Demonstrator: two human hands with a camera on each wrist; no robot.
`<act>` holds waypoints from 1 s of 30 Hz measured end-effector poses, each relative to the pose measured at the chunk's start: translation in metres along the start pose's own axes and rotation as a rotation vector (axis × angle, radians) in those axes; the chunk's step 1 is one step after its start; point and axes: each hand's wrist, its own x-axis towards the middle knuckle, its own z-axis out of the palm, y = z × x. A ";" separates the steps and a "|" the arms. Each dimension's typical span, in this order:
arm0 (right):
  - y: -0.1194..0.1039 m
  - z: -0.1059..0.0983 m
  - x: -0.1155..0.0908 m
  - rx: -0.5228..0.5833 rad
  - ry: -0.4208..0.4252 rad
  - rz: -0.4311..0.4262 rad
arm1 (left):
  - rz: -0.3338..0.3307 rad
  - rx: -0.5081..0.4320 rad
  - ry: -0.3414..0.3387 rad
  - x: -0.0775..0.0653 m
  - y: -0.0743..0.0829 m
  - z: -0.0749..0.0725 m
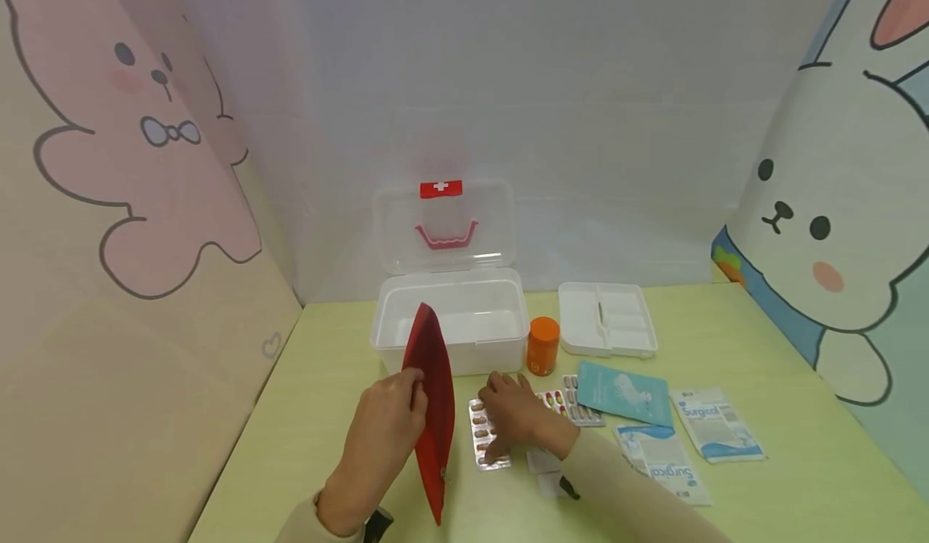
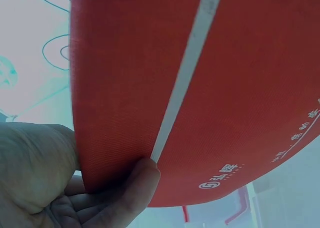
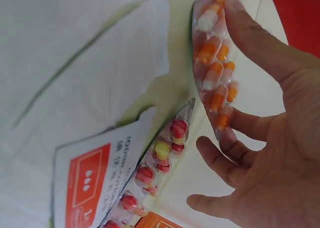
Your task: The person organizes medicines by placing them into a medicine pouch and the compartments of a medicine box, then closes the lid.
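My left hand (image 1: 385, 422) grips a flat red fabric pouch (image 1: 433, 398) by its edge, and it stands upright, almost edge-on in the head view. A pale stripe and white lettering run over the pouch (image 2: 140, 87) in the left wrist view. To its right, my right hand (image 1: 522, 418) spans a blister pack of orange-and-white capsules (image 1: 481, 434), thumb at one end and fingertips at the other. In the right wrist view that pack (image 3: 214, 82) is tilted, its capsules facing the camera. A second blister pack with red-and-yellow capsules (image 3: 145, 175) lies beside it, near an iodine cotton packet (image 3: 90, 183).
Behind the hands stands an open white first-aid box (image 1: 489, 357), its clear lid raised. An orange bottle (image 1: 543, 345) and a white divided tray (image 1: 610, 317) are right of it. A teal packet (image 1: 624, 394) and two surgical packets (image 1: 718, 426) lie at right.
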 end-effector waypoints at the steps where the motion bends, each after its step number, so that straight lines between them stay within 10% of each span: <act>1: 0.000 0.001 0.000 0.012 0.016 -0.005 | 0.002 0.002 0.003 0.000 0.000 0.000; 30: -0.003 -0.012 -0.023 0.324 0.312 -0.139 | 0.097 0.001 0.072 -0.001 -0.003 0.005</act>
